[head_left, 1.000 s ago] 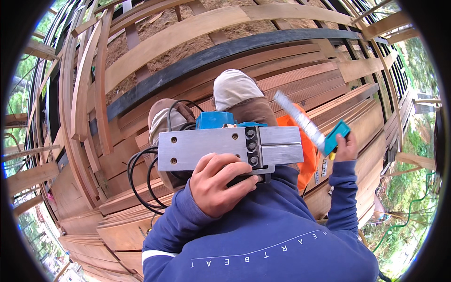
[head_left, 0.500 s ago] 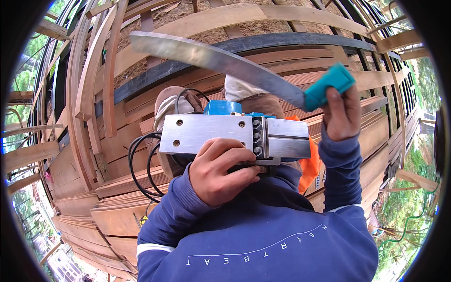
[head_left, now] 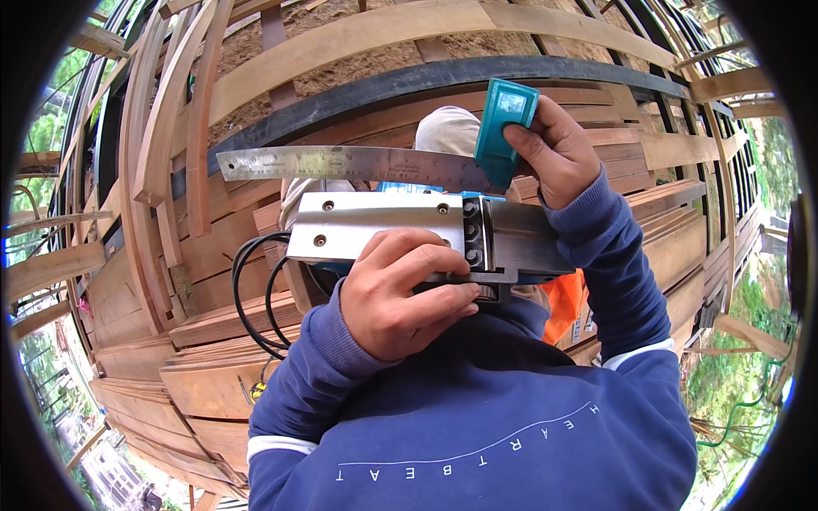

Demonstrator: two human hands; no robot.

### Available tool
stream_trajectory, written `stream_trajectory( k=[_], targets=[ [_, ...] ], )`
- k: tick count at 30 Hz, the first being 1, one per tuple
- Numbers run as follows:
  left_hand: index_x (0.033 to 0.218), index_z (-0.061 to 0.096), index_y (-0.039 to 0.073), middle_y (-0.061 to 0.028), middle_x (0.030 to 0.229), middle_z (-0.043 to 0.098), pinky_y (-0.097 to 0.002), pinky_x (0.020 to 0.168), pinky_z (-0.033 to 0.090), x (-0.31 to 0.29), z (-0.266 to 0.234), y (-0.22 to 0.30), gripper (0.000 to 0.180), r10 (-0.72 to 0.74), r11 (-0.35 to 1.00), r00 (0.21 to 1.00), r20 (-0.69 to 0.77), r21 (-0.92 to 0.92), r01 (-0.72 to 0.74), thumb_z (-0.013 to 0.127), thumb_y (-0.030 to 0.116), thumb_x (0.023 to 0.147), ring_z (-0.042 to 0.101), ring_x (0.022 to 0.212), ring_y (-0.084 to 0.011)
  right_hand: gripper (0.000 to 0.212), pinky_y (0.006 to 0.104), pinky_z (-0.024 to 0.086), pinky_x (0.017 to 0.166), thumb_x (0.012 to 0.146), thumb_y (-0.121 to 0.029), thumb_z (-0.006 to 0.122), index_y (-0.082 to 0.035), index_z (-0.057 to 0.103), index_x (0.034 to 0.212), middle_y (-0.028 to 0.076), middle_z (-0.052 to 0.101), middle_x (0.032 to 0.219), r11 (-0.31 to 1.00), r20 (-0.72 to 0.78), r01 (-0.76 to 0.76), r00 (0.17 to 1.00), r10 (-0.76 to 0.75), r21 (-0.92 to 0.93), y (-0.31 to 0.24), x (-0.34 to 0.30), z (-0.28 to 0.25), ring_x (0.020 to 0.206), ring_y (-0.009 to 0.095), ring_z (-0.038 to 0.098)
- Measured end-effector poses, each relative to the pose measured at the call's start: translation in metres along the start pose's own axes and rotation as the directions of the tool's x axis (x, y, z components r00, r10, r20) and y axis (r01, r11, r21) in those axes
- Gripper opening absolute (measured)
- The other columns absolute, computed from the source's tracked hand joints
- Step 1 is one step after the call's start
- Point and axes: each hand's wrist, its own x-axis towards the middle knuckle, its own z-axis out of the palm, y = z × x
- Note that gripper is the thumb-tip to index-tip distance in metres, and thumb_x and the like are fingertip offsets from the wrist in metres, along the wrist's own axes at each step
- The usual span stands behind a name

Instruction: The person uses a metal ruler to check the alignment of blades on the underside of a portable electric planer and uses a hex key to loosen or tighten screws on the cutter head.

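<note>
Teal-handled try square point(head_left: 383, 164), pinched in the right hand point(head_left: 560, 157), has swung level, now near the upturned electric planer point(head_left: 375, 223), which the curled left hand point(head_left: 400, 298) grips.

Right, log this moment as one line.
Left hand: holding upturned power planer | Right hand: gripping teal-handled steel square | Nearby: black cable, orange fabric, wooden boards

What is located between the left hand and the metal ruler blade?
In the head view, the silver base plate of the planer lies between the left hand and the blade, with a strip of blue housing nearer the blade.
</note>
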Motion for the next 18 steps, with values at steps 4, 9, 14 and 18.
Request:
stream_trajectory(
  k=[4,9,14,18],
  targets=[
    [0.097,0.077,0.015,-0.0028,0.100,0.070,-0.0394,0.081,0.053,0.0010,0.0000,-0.0012,0.031,0.001,1.000,1.000,-0.006,-0.010,-0.001,0.089,0.013,0.068,0.066,0.094,-0.0262,0.027,0.0295,0.056,0.092,0.104,-0.009,0.061,0.002,0.059,0.129,0.009,0.071,0.115,0.998,-0.004,-0.034,0.999,0.035,0.050,0.0018,0.0022,0.0014,0.104,0.013,0.066],
    [0.097,0.077,0.015,-0.0027,0.100,0.070,-0.0396,0.082,0.053,0.0006,-0.0002,-0.0022,0.031,-0.002,1.000,1.000,-0.004,-0.012,0.002,0.089,0.014,0.068,0.066,0.095,-0.0261,0.027,0.0291,0.057,0.091,0.104,-0.011,0.062,0.002,0.060,0.128,0.008,0.071,0.113,1.000,0.022,-0.023,0.999,0.023,-0.014,0.0043,0.0062,0.0024,0.102,0.013,0.067],
    [0.096,0.077,0.015,-0.0028,0.100,0.071,-0.0396,0.083,0.052,0.0005,0.0000,-0.0021,0.030,-0.005,1.000,1.000,0.004,-0.017,0.005,0.089,0.015,0.069,0.066,0.095,-0.0261,0.026,0.0295,0.058,0.090,0.104,-0.011,0.062,0.002,0.061,0.127,0.009,0.071,0.113,0.999,0.036,-0.021,0.999,0.022,-0.036,0.0054,0.0084,0.0060,0.100,0.014,0.067],
    [0.095,0.077,0.015,-0.0028,0.100,0.071,-0.0393,0.082,0.052,0.0000,-0.0001,-0.0028,0.029,-0.003,1.000,1.000,0.006,-0.020,0.003,0.089,0.015,0.069,0.066,0.096,-0.0261,0.026,0.0300,0.058,0.091,0.104,-0.011,0.063,0.002,0.061,0.126,0.009,0.071,0.113,0.998,0.034,-0.037,0.999,0.039,-0.046,0.0059,0.0097,0.0071,0.101,0.014,0.067]
  ],
)
